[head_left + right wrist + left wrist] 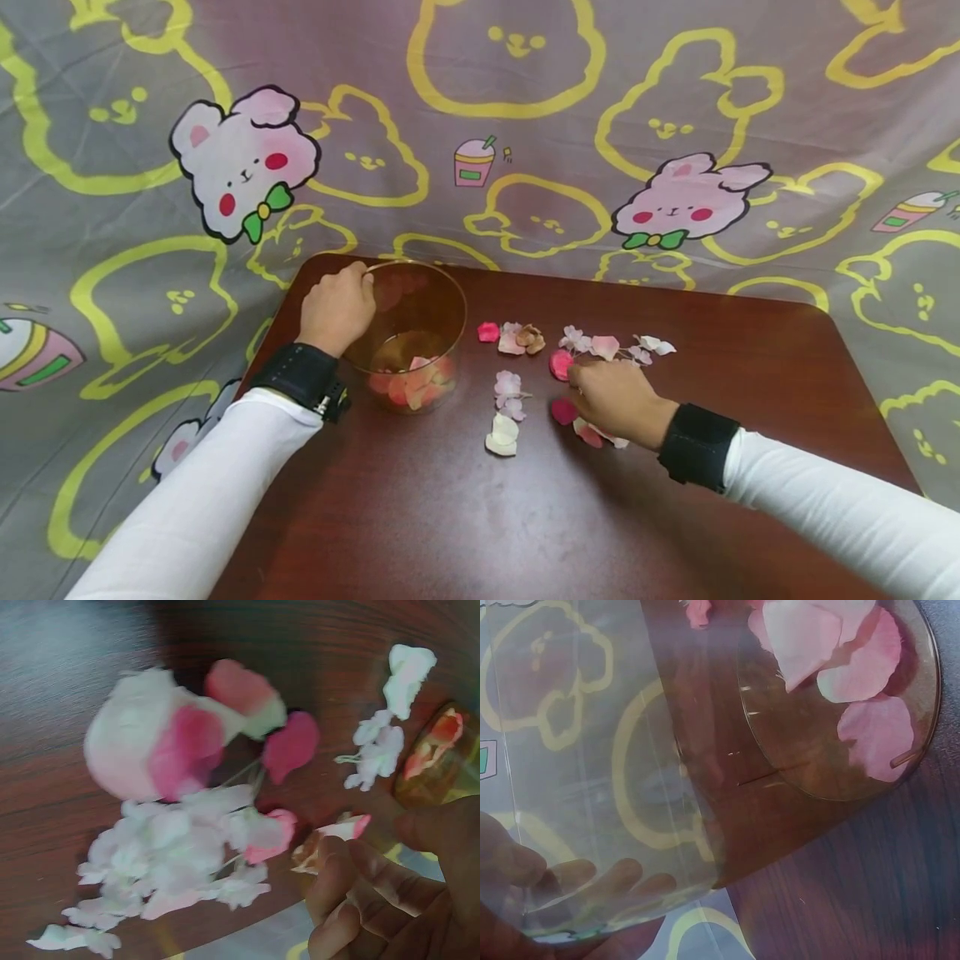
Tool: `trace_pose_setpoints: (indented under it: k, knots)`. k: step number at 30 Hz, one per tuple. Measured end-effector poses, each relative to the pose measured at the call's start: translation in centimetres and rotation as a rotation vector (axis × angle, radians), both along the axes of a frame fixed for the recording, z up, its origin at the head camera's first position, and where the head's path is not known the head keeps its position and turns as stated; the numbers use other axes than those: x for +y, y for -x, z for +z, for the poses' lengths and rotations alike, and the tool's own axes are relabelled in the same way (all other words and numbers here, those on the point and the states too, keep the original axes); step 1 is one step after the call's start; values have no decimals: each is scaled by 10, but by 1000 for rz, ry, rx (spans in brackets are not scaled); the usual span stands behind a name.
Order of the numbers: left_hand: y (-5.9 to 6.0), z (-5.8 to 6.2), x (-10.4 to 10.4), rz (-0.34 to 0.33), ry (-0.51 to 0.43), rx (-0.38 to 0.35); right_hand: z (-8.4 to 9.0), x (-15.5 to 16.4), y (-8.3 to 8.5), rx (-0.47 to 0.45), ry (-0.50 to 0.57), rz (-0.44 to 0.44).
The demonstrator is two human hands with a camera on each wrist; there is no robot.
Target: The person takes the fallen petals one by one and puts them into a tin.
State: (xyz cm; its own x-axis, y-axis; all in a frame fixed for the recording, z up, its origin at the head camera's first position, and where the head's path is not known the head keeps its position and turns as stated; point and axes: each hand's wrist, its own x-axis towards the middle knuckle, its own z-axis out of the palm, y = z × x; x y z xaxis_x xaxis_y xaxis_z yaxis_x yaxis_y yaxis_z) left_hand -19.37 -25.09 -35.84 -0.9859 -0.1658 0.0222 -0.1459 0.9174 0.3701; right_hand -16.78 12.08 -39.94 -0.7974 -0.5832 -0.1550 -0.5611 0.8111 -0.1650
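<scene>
My left hand (337,310) grips the rim of a clear amber bowl (450,292) at the left of the table. Its fingers (622,874) show through the bowl's wall in the left wrist view. Pink and coral petals (420,387) lie in the bottom. My right hand (618,400) is low over scattered petals, its fingers loosely bent and the thumb apart, with nothing visible between them in the right wrist view. Just left of it in the head view are a bright pink petal (561,365) and a magenta petal (564,410). The hand partly hides others beneath.
Pale lilac blossoms (508,385) and cream petals (502,435) lie between bowl and right hand. Behind them are a red-pink petal (488,332) and a brown petal (531,337). More white blossoms (576,337) lie behind the right hand. A printed cloth (540,142) hangs along the table's (465,517) back edge.
</scene>
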Motion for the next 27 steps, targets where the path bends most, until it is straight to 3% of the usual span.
trace_pose_setpoints:
  k: [7,20,27]
  knots:
    - [1,-1,0,-8,4,23,-1,14,5,-36,-28,-40]
    - [1,0,1,-5,-9,3,-8,37,8,-64,-118,-80]
    - [1,0,2,-4,-11,0,-13,46,8,-100,-115,-97]
